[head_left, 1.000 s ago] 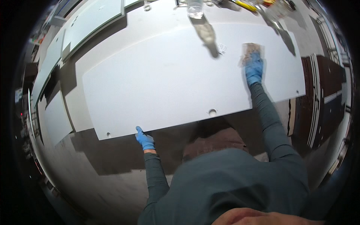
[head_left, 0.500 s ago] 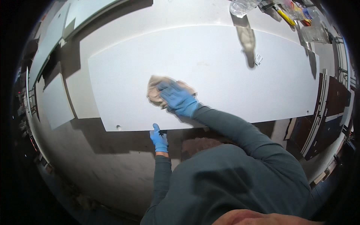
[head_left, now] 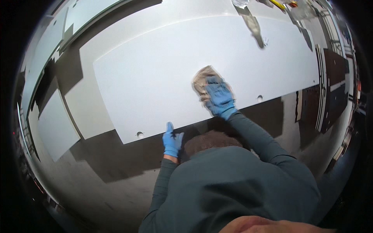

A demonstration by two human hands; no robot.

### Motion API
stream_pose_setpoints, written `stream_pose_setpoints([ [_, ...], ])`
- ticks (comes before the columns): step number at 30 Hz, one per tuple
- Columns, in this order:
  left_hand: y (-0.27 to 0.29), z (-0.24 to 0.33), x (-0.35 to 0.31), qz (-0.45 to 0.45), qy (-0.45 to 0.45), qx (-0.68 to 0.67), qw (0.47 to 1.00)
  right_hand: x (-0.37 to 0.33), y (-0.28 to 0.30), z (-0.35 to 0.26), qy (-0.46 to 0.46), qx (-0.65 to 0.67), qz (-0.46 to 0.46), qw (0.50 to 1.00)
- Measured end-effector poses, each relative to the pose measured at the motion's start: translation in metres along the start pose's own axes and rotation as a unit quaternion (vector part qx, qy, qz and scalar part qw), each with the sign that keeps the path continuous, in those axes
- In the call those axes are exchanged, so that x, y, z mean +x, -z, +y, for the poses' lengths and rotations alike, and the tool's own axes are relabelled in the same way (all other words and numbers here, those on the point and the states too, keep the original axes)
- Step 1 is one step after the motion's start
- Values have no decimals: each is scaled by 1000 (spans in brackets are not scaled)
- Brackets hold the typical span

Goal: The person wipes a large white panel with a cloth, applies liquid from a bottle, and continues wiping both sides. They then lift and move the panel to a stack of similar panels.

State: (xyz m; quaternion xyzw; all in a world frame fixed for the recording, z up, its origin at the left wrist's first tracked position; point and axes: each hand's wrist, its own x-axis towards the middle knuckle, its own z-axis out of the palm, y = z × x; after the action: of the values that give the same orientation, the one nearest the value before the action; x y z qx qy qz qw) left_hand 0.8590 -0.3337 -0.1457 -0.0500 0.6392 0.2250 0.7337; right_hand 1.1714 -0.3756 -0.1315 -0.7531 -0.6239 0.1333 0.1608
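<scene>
Presently, the gloved right hand (head_left: 220, 97) lies over a beige cloth (head_left: 201, 80) near the middle of the white panel (head_left: 151, 73); its fingers are blurred, and whether they pinch the cloth cannot be told. The gloved left hand (head_left: 171, 141) is at the panel's near edge, left of centre, fingers spread. A clear container (head_left: 241, 3) is beyond the panel's far edge

Wide view from head (head_left: 254, 224), above and behind left hand (head_left: 172, 143) and right hand (head_left: 220, 96); looks down, fairly near.
</scene>
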Motion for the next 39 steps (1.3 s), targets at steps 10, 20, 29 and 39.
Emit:
stream_pose_setpoints([
  [10, 63, 67, 16, -20, -50, 78, 996, 210, 47, 44, -307, 197, 62, 929],
  [20, 48, 68, 3, 18, -3, 18, 1000, 211, 81, 125, -181, 5, 197, 964],
  [29, 20, 61, -20, 11, -79, 3, 997, 293, -44, 11, -29, -191, 260, 946],
  [39, 43, 37, 10, 50, -126, 45, 990, 286, -142, -331, 307, 67, 56, 948],
])
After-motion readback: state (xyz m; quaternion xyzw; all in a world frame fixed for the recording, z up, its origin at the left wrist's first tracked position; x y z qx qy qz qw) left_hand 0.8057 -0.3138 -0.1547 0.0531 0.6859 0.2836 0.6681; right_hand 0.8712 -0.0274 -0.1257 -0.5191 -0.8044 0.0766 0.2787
